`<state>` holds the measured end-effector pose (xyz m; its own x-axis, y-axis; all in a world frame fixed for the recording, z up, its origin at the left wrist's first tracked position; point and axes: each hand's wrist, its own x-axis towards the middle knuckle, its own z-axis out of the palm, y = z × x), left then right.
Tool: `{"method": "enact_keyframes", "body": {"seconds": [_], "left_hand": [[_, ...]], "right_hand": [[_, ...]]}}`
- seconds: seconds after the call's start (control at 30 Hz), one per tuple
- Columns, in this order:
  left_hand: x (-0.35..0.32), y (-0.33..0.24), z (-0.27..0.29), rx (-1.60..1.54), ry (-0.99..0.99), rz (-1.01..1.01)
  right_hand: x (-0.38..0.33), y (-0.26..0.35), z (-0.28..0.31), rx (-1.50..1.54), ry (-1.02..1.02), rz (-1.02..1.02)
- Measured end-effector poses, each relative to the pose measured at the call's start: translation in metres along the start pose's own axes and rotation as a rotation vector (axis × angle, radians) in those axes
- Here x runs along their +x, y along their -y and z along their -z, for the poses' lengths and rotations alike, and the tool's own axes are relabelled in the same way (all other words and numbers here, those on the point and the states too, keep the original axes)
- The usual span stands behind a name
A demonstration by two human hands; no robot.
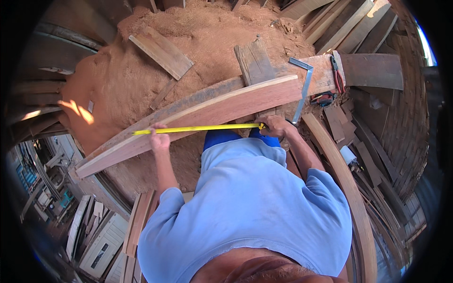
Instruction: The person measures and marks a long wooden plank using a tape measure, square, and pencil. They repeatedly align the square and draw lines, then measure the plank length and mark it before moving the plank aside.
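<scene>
A yellow tape measure [207, 128] is drawn out between my two hands, its blade running nearly level across the view. My left hand [160, 139] pinches the blade near its free end, over the curved reddish plank [231, 103]. In my right hand [277, 126] is the tape's case, mostly hidden by the fingers. That plank slants from lower left to upper right in front of me, on edge over other boards. Just beyond my right hand, a metal carpenter's square [306, 85] leans across the plank's right end.
Red-handled pliers [337, 75] lie on the support board at right. Sawdust [108, 89] covers the ground ahead, with a loose board [161, 52] on it. A long curved timber [342, 174] runs close by my right side. Stacked lumber [349, 23] fills the far right.
</scene>
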<state>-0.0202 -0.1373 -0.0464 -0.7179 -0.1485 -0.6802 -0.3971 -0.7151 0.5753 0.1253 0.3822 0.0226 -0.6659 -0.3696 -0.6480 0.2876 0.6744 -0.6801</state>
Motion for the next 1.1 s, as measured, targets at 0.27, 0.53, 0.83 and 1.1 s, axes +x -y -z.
{"method": "enact_keyframes", "body": {"seconds": [0.27, 0.53, 0.83, 1.1], "left_hand": [[-0.118, 0.187, -0.199, 0.92, 0.642, 0.326], [-0.114, 0.261, -0.276, 1.801, 0.734, -0.955], [-0.095, 0.294, -0.277, 2.135, 0.709, -0.918], [-0.097, 0.293, -0.274, 2.159, 0.703, -0.959]], "right_hand": [[-0.027, 0.013, 0.031, 0.382, -0.305, 0.032], [-0.066, -0.13, 0.116, 0.125, -1.062, -0.49], [-0.03, -0.229, 0.126, 0.165, -1.304, -0.644], [-0.084, -0.191, 0.04, 0.4, -1.082, -0.793]]}}
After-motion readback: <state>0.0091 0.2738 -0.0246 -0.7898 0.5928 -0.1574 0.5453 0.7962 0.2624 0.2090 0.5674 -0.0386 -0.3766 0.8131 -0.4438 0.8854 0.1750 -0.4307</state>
